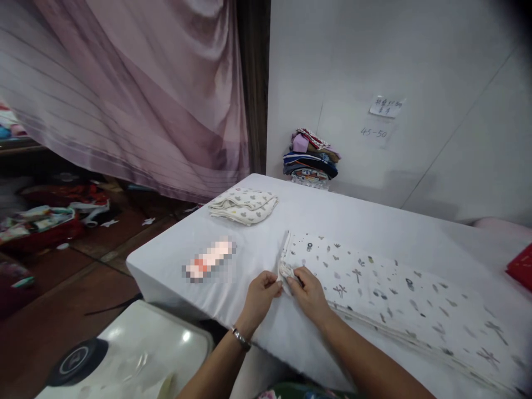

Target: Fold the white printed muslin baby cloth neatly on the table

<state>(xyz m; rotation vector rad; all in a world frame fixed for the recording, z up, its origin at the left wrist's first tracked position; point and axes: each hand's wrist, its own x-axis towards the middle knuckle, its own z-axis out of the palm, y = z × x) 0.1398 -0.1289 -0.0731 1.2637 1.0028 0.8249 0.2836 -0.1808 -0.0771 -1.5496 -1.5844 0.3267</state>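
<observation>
A long folded white cloth with small grey printed figures lies across the right side of the table. Its near left corner is bunched up between my two hands. My left hand pinches the edge of that corner, fingers closed. Just to the right, my right hand grips the same corner from above, thumb and fingers closed on it. Farther back on the table rests a folded printed cloth, apart from both hands. A pixelated flat object lies left of my hands; its kind is blurred out.
The white-covered table has its corner at the left. A stack of folded clothes stands against the wall behind. A pink curtain hangs at the left, and a white lidded bin stands below the table's near edge.
</observation>
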